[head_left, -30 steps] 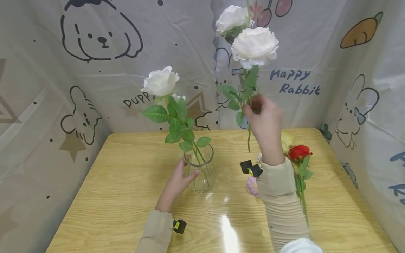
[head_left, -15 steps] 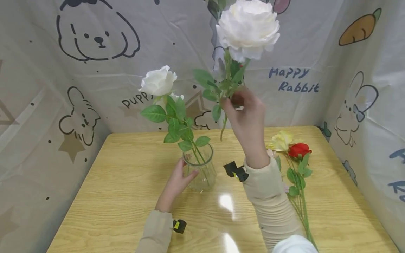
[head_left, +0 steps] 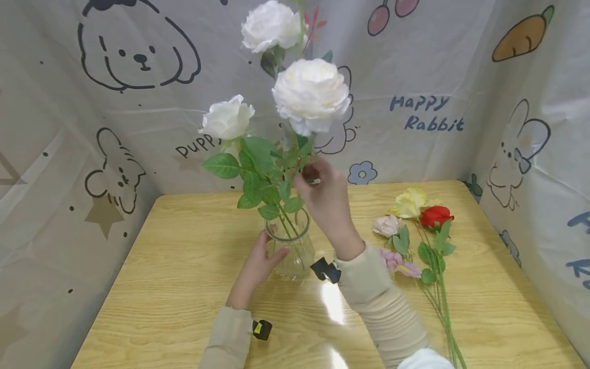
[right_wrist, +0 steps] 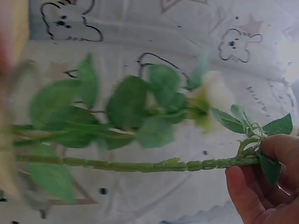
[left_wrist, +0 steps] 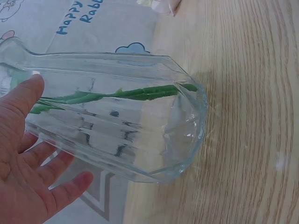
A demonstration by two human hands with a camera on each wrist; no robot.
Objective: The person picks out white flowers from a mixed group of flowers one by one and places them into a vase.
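My left hand (head_left: 258, 261) grips the side of a clear glass vase (head_left: 301, 264) standing on the table; in the left wrist view the thumb lies on the near side and the fingers behind. One green stem (left_wrist: 135, 94) shows through the glass. A white rose (head_left: 228, 118) with green leaves leans left out of the vase. Above the rim, my right hand (head_left: 327, 202) pinches the stem (right_wrist: 117, 164) of a spray with a large white bloom (head_left: 311, 97) and a second white bloom (head_left: 272, 25) over it. Its lower stem points at the vase mouth.
On the right of the wooden table (head_left: 184, 266) lie a yellow flower (head_left: 410, 203), a red rose (head_left: 435, 217), a pale pink rose (head_left: 386, 225) and a pinkish-purple flower (head_left: 401, 264), with long stems toward the front. Printed cloth (head_left: 276, 77) walls the back and sides.
My right hand has carried the white spray leftward and down from the right to over the vase. The flowers on the right have come into fuller view. My left hand stays on the vase.
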